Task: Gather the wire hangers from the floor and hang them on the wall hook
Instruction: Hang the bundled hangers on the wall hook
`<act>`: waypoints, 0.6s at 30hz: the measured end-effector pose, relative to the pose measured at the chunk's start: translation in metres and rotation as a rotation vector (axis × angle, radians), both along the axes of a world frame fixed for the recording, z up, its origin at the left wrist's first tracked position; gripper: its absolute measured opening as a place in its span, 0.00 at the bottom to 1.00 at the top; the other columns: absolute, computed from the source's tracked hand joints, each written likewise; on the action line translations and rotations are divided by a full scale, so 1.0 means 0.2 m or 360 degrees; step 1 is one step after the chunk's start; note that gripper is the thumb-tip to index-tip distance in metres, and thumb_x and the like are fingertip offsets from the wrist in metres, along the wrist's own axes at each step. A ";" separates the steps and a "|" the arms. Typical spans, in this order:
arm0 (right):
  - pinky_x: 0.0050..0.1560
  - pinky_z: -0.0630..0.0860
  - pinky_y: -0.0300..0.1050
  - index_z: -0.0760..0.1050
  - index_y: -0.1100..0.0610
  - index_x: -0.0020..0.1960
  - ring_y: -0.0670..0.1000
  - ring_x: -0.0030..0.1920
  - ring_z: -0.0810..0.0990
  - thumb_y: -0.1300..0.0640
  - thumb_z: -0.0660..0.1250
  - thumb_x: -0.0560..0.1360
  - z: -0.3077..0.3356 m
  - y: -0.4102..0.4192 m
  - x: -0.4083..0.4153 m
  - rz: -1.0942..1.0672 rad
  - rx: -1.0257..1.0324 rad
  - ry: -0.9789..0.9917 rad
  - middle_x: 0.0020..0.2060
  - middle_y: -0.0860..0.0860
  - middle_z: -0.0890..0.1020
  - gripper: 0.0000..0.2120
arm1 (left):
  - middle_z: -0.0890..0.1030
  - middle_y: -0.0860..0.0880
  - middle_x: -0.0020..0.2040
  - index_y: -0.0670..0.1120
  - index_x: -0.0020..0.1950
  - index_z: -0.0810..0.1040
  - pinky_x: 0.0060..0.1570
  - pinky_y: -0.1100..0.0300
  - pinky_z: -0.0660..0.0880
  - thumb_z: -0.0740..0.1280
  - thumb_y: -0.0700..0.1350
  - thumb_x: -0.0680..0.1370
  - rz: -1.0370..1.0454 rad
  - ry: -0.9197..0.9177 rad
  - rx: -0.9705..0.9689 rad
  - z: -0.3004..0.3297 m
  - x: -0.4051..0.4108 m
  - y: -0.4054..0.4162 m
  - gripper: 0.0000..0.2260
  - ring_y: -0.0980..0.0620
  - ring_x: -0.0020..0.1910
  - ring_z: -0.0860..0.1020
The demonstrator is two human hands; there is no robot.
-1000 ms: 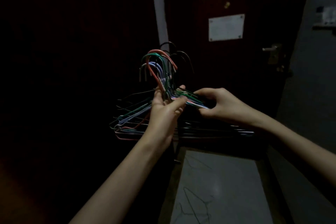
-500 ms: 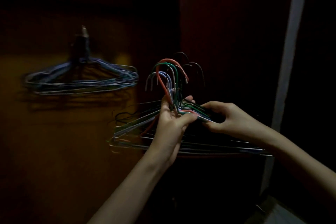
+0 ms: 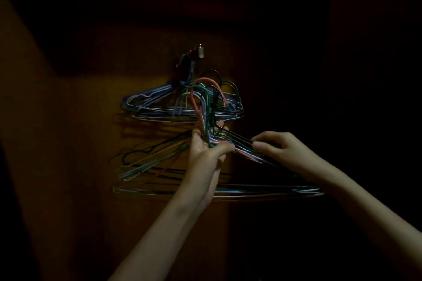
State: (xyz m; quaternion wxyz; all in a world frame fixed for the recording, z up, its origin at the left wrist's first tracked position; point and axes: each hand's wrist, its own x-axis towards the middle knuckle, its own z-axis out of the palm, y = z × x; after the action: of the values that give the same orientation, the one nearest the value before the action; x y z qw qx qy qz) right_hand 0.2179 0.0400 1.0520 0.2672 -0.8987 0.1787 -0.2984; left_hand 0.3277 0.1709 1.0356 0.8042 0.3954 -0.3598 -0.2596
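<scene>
My left hand [image 3: 205, 150] grips a bundle of wire hangers [image 3: 159, 159] at their necks, hooks pointing up; red, green, white and black wires show. My right hand [image 3: 280, 150] pinches the bundle's right shoulder wires. The bundle's hooks reach up in front of a second set of bluish hangers [image 3: 155, 107] that hang from a small metal wall hook [image 3: 199, 51] on the dim brown wall. The held hooks sit just below and right of the wall hook. The scene is very dark.
A brown wall or wooden panel [image 3: 68, 143] fills the left and centre. A darker reddish panel [image 3: 365, 75] stands on the right. Everything else is in deep shadow.
The view has swung left: the door and floor left the frame, and the wall hook with its hangers came to the centre. Both hands have carried the bundle up close under that hook.
</scene>
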 end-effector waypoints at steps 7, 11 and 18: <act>0.40 0.69 0.27 0.76 0.51 0.44 0.38 0.41 0.75 0.58 0.65 0.76 0.02 -0.01 0.27 -0.0092 -0.0127 -0.0244 0.38 0.41 0.77 0.04 | 0.63 0.44 0.74 0.50 0.77 0.50 0.64 0.54 0.64 0.62 0.25 0.73 0.0078 0.0110 -0.0034 0.05 0.18 0.03 0.40 0.45 0.70 0.65; 0.40 0.67 0.27 0.75 0.51 0.43 0.43 0.44 0.75 0.59 0.65 0.76 0.03 -0.06 0.36 -0.0163 -0.0212 -0.0390 0.40 0.44 0.78 0.05 | 0.62 0.43 0.74 0.50 0.77 0.50 0.69 0.48 0.61 0.62 0.25 0.73 0.0098 0.0137 -0.0062 0.06 0.24 0.01 0.39 0.44 0.69 0.67; 0.37 0.69 0.25 0.76 0.53 0.43 0.41 0.39 0.74 0.58 0.64 0.77 0.09 -0.18 0.40 -0.0167 -0.0210 -0.0481 0.39 0.49 0.79 0.05 | 0.68 0.46 0.69 0.48 0.76 0.56 0.71 0.46 0.61 0.60 0.23 0.72 0.0238 0.0182 -0.0112 0.12 0.34 -0.06 0.37 0.43 0.67 0.70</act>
State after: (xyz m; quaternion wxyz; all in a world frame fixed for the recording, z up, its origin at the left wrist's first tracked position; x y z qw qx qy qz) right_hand 0.2986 0.0044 1.0695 0.2154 -0.8486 0.1630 -0.4548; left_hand 0.3962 0.1591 1.0589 0.8540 0.3772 -0.2917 -0.2082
